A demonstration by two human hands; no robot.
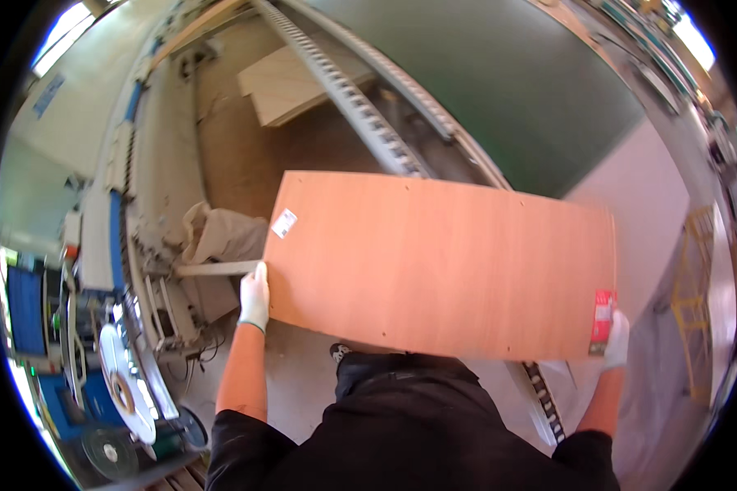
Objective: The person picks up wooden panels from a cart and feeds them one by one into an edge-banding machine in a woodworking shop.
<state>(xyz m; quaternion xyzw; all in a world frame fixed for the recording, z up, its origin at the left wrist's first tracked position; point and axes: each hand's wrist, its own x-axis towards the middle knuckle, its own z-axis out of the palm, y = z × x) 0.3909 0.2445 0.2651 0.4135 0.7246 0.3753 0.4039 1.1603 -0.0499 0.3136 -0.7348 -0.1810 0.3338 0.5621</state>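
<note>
A wood-grain board (442, 264) is held out flat in front of my body, long side across. My left hand (255, 296), in a white glove, grips its left edge near the lower corner. At the right edge my gloved right hand (616, 340) holds the lower corner, beside a red label (602, 319) that bears writing. A small white label (284, 223) is stuck near the upper left corner. Several small holes dot the long edges. The fingers under the board are hidden.
Beyond the board run roller conveyor rails (344, 86). Pale panels (304, 80) lie low to their left. A large dark green surface (491, 80) spreads at the upper right. An edge-banding machine (153, 202) stands left, with a tape reel (126, 386). A yellow metal frame (691, 307) is at right.
</note>
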